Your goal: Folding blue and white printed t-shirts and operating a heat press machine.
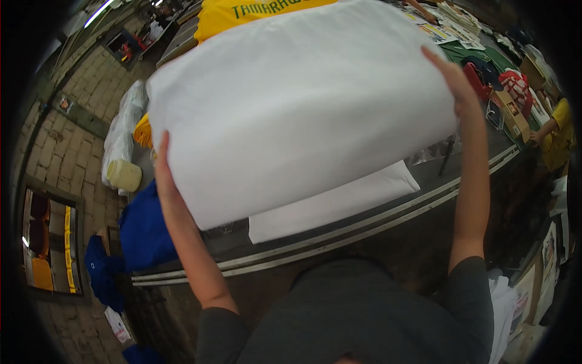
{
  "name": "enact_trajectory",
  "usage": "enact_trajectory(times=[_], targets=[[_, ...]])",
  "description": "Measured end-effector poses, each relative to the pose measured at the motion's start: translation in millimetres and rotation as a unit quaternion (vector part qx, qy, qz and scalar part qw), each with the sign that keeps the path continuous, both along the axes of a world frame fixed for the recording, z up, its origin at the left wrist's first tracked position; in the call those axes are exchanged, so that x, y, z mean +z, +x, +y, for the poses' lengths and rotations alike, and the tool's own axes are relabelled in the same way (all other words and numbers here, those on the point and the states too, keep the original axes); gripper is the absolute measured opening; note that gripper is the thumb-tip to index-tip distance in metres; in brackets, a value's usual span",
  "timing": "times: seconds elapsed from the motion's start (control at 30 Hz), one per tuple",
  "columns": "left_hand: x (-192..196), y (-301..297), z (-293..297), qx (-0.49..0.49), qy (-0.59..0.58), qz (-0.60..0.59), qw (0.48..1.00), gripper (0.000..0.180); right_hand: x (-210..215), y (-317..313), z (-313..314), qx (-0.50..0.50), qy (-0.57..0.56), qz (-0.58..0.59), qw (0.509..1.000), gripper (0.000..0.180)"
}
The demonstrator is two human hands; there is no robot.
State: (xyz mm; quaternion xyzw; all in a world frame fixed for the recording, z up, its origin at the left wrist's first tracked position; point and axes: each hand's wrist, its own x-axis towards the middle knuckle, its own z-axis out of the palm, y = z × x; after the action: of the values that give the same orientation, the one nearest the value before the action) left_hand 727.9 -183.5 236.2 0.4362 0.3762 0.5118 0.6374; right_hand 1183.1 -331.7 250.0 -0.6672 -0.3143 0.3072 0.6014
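As hands (pixel 459 88) hold it, the white cloth (pixel 303 115) runs lengthwise left-right.

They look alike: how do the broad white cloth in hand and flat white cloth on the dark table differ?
The broad white cloth is held between left hand and right hand; the flat white cloth lies on the table. The broad cloth looks larger; the flat cloth is partly hidden. Both are white.
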Motion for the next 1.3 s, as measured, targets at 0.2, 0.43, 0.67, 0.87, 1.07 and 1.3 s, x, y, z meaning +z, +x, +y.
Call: enact_trajectory(times=[0.2,0.43,0.67,0.87,1.07,1.3], targets=[[-217,-18,20,0.036,-0.167,0.191,0.967,0.071,-232,11,30,-0.128,-0.154,-0.243,0.949,0.073],[-257,-22,23,0.044,-0.153,0.266,0.951,0.079,-265,-2,22,-0.192,-0.251,-0.360,0.878,0.058],[-180,33,12,0.136,0.387,0.540,0.734,0.065,-175,-147,61,-0.159,0.012,-0.580,0.799,0.062],[-244,45,56,-0.046,0.347,0.727,0.590,0.054,-258,-127,9,-0.110,-0.171,-0.534,0.820,0.050],[-256,41,68,-0.053,0.310,0.757,0.573,0.056,-285,-125,-17,-0.079,-0.145,-0.518,0.839,0.050],[-255,38,47,-0.047,0.305,0.749,0.586,0.061,-306,-200,-214,-0.151,-0.267,-0.395,0.866,0.047]])
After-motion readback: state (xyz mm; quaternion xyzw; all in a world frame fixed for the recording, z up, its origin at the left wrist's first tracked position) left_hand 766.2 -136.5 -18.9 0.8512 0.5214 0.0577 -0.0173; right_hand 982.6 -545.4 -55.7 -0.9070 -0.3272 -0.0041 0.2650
